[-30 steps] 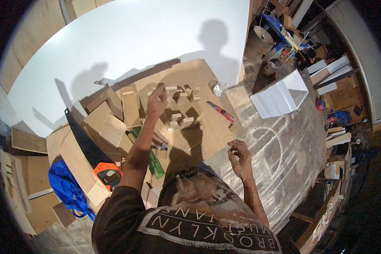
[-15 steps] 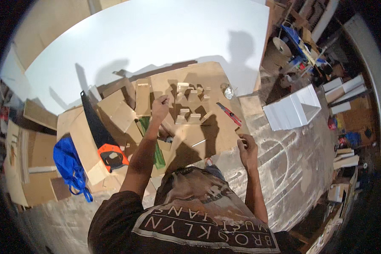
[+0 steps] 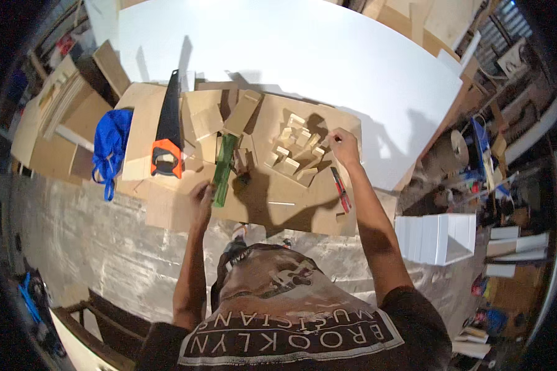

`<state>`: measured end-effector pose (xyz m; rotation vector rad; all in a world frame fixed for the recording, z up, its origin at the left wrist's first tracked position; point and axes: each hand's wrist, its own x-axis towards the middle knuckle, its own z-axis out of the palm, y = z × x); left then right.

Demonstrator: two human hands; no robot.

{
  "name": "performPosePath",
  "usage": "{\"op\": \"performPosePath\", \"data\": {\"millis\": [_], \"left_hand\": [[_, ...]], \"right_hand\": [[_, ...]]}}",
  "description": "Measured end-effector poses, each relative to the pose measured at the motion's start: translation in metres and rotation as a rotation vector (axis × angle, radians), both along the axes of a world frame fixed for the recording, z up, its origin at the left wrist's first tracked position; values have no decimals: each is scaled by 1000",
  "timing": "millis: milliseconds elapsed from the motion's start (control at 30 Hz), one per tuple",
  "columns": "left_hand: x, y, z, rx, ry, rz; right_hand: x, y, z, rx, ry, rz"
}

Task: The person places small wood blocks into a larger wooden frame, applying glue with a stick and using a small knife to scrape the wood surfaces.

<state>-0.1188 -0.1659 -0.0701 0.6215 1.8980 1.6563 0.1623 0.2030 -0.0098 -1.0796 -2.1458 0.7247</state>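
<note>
My right hand [image 3: 344,146] is at the right side of a small board with several little upright wooden blocks [image 3: 302,137]. Its thumb and fingers are drawn together; whatever they may hold is hidden. Just below that hand lies a red and black utility knife [image 3: 340,190]. My left hand [image 3: 202,193] hovers by the table's near edge, left of a long green strip-like object [image 3: 224,170]. Its fingers are bent and smeared, and I cannot see whether they hold anything. A thin white stick [image 3: 281,203] lies on the brown tabletop [image 3: 257,213].
A handsaw [image 3: 169,123] with an orange handle lies at the left, beside a blue bag [image 3: 111,145]. Loose boards [image 3: 241,112] lie toward the back. Behind stands a large white panel [image 3: 291,49]. A white box-like piece [image 3: 436,238] is on the floor at right.
My view has swung right. My right hand has gone forward from the near edge to the block board's right side; my left hand has drawn back to beside the green object.
</note>
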Motion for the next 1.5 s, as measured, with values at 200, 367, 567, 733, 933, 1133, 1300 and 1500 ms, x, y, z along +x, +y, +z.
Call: {"op": "performPosePath", "data": {"millis": [200,367,567,733,933,1133,1300,1500], "left_hand": [[73,-137,-20,-150,-147,374],[107,-217,-52,-216,-202,592],[103,-199,-60,-178,-208,640],[68,-181,-52,-175,-162,579],[44,-161,-31,-172,-111,509],[43,-157,-34,-188,-138,484],[44,-163,-48,-166,-158,493],[32,-145,-57,-190,-109,405]], "right_hand": [[-45,65,-17,-101,-286,159],[-91,62,-25,-84,-312,239],[-94,87,-49,-64,-438,278],[-104,79,-52,-127,-426,304],[-99,80,-66,8,-251,276],[-99,86,-62,-18,-415,287],[-107,81,-51,-114,-477,345],[-93,90,-47,-219,-403,263]]}}
